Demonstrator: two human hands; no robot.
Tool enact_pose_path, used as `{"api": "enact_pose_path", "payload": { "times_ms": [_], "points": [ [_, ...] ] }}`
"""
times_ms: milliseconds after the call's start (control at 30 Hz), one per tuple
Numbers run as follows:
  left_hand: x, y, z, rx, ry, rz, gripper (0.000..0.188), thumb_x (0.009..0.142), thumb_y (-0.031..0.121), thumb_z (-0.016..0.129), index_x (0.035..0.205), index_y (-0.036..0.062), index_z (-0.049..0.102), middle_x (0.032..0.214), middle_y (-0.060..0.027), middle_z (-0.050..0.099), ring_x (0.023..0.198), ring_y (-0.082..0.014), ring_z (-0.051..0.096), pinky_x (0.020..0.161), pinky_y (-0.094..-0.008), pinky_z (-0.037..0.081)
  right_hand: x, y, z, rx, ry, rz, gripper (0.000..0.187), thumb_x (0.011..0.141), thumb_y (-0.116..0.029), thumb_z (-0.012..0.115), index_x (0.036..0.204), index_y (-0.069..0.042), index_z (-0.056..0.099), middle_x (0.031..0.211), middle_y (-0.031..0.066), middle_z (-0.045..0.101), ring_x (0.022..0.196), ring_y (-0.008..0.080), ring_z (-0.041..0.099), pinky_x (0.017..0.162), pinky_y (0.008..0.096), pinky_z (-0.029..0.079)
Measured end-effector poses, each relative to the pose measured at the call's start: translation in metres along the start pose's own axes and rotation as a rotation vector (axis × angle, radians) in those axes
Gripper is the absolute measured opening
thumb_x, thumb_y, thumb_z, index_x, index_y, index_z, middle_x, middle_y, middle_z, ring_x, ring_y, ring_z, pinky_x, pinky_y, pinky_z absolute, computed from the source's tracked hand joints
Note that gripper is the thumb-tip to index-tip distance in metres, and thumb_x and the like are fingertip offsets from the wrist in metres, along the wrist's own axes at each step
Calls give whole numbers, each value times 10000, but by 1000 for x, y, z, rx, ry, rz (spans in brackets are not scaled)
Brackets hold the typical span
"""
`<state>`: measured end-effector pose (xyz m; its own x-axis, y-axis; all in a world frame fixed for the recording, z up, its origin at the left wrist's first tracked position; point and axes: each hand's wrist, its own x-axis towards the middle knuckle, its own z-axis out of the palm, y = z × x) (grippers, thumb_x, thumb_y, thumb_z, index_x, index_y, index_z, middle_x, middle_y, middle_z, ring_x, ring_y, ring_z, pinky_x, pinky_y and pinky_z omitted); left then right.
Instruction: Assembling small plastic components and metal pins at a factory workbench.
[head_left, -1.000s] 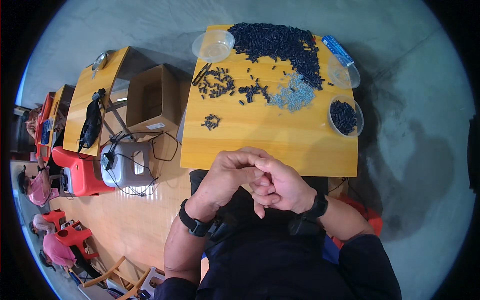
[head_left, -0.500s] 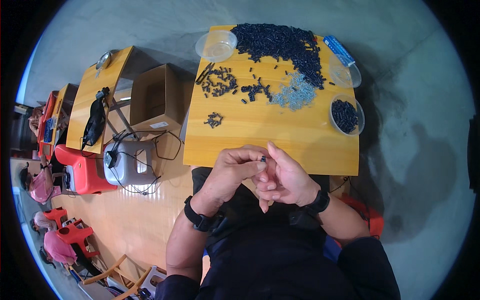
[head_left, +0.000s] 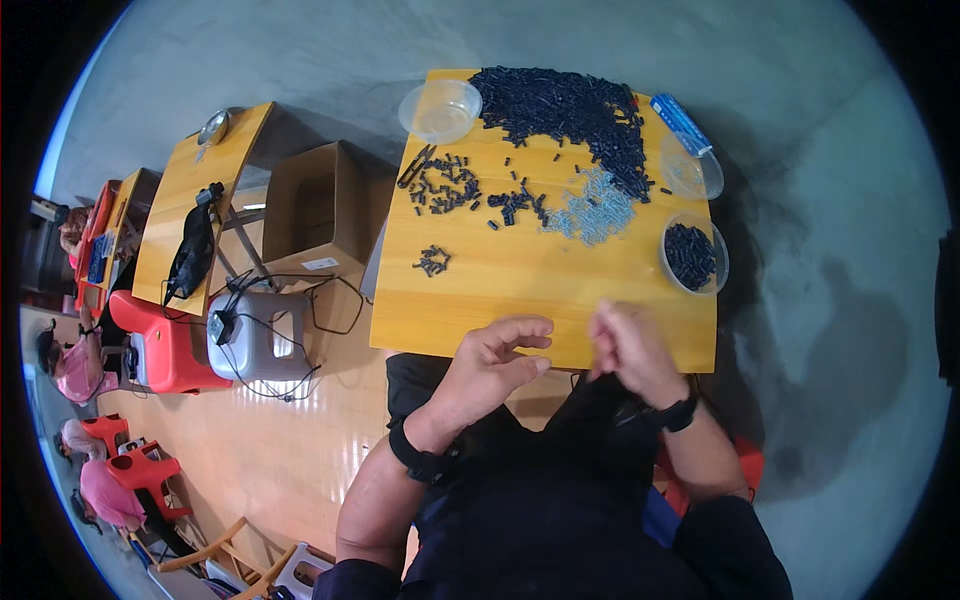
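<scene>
My left hand (head_left: pixel 497 362) hovers at the near edge of the yellow wooden table (head_left: pixel 550 300), thumb and fingers apart with nothing visible between them. To its right my right hand (head_left: pixel 630 348) is smeared by motion over the same edge, so whether it holds anything is hidden. Small black cylindrical pieces form a big pile (head_left: pixel 560 105) at the far side. Beside it lies a heap of small pale-blue pieces (head_left: pixel 590 208). Looser black groups include a left cluster (head_left: pixel 445 187), a middle cluster (head_left: pixel 516 205) and a small near-left cluster (head_left: pixel 432 261).
A clear bowl with black pieces (head_left: pixel 690 257) stands at the right edge. Far left is a clear bowl (head_left: pixel 440 110), with a dark slim tool (head_left: pixel 416 167) below it. A blue box (head_left: pixel 682 124) rests over a clear container (head_left: pixel 690 178). Left are a cardboard box (head_left: pixel 315 215) and stools.
My hands have come apart: the left opened, and the right moved rightward. The small dark piece seen between the fingers earlier no longer shows. The table sits slightly lower in view.
</scene>
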<state>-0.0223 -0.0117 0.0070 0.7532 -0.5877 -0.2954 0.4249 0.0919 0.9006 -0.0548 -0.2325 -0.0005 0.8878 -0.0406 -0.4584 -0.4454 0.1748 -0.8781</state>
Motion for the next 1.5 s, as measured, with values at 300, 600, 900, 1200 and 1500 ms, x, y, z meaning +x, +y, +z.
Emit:
{"api": "enact_pose_path", "payload": {
  "times_ms": [300, 600, 900, 1200, 1500],
  "points": [
    [20, -4, -9, 309, -71, 198, 338, 857, -36, 602, 1191, 1, 566, 1132, -79, 594, 1031, -192, 599, 839, -296, 523, 68, -32, -127, -1042, 569, -350, 332, 869, -283, 593, 774, 33, 628, 752, 224, 635, 696, 367, 619, 657, 415, 474],
    [36, -63, -58, 178, 261, -54, 261, 885, 33, 588, 1127, -60, 559, 1019, -105, 619, 869, -178, 630, 655, -289, 590, 99, -18, -36, -1051, 393, -714, 114, 824, -163, 595, 841, -56, 629, 767, 174, 630, 727, 363, 625, 617, 437, 483],
    [38, -76, -72, -5, 372, -54, 198, 888, 16, 577, 1076, -48, 589, 907, -86, 654, 802, -148, 644, 717, -271, 527, 172, 0, 74, -1208, 186, -737, 150, 833, -167, 572, 815, -18, 576, 756, 166, 621, 741, 373, 622, 660, 472, 499],
    [39, -74, -78, -82, 337, -103, 191, 904, 22, 566, 1088, -25, 583, 968, -82, 643, 836, -153, 657, 678, -233, 529, 189, 17, 89, -1320, 127, -683, 154, 836, -134, 554, 814, 16, 585, 763, 190, 639, 742, 367, 646, 678, 465, 518],
    [37, -59, -62, -186, 463, -93, 240, 935, 88, 554, 1153, -8, 576, 982, -74, 648, 822, -164, 662, 682, -264, 518, 130, 8, 98, -495, -72, -408, 103, 887, -74, 566, 911, 24, 583, 756, 138, 650, 666, 220, 663, 594, 330, 521]
  ]
}}
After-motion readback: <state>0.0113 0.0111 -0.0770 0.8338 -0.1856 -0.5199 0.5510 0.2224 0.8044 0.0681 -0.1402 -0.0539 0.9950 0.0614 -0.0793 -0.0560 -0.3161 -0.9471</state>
